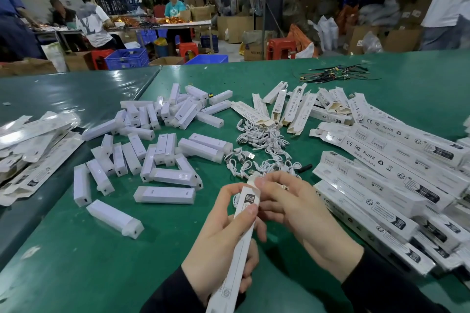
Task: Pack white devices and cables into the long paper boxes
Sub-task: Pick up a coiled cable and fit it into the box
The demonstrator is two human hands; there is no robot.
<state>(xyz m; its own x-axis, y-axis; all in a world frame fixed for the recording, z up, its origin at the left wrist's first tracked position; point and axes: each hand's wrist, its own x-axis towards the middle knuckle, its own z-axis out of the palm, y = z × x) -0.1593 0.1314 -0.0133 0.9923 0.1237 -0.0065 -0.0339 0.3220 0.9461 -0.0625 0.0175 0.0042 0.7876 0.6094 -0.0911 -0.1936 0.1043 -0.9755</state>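
Note:
My left hand [218, 234] grips a long white paper box [235, 256] that points away from me, its open top end near my fingertips. My right hand [300, 213] pinches the flap at that top end, and a bit of white cable shows beside the opening. Several white devices [165, 194] lie scattered over the green table [101, 262] to the left and ahead. A tangle of white cables [262, 145] sits just beyond my hands. Empty open boxes [292, 109] lie further back.
Packed long boxes [381, 180] are stacked at the right. Flat plastic sleeves [33, 150] are piled at the left edge. Black cable ties [333, 75] lie far back. Other people work at a far table, among cartons, crates and stools.

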